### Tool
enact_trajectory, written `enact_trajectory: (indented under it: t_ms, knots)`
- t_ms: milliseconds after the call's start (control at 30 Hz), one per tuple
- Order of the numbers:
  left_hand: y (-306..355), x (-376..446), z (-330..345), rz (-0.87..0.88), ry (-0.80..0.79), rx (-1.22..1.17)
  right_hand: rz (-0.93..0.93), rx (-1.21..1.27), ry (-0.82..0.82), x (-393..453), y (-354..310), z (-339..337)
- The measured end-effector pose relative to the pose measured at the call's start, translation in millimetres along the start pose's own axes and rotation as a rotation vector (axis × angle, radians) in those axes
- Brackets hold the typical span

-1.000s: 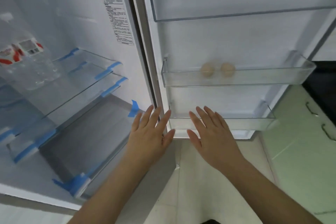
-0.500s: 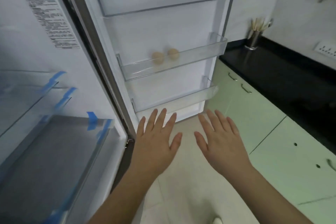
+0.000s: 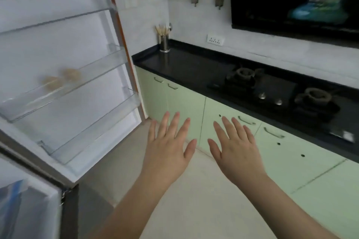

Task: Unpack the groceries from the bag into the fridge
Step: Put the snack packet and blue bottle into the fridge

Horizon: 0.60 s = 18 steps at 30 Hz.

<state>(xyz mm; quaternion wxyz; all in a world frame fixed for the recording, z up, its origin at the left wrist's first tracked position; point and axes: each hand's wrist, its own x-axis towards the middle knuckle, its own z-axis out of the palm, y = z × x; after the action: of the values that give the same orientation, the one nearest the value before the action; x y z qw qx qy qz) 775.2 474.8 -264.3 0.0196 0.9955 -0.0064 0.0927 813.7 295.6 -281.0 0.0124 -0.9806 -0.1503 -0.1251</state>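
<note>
While blurred, perhaps two eggs [image 3: 62,79] (door shelf [image 3: 77,81]), beyond empty hands [image 3: 202,153].

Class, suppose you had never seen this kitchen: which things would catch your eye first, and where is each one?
Two bare hands, the left hand and the right hand, are spread open and empty in the middle, above the pale floor. To the left stands the open fridge door, with two eggs in its middle shelf. On the right runs a black counter with a gas stove, above green cupboards.
</note>
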Motion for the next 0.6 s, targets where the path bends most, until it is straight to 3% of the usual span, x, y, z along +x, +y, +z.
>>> enact_trajectory:
  t_ms: [600]
  knots:
    - [313.3,-38.4,-19.3,0.619,-0.059,-0.046,0.574,-0.040,0.051,-234.6,239.6,-71.0]
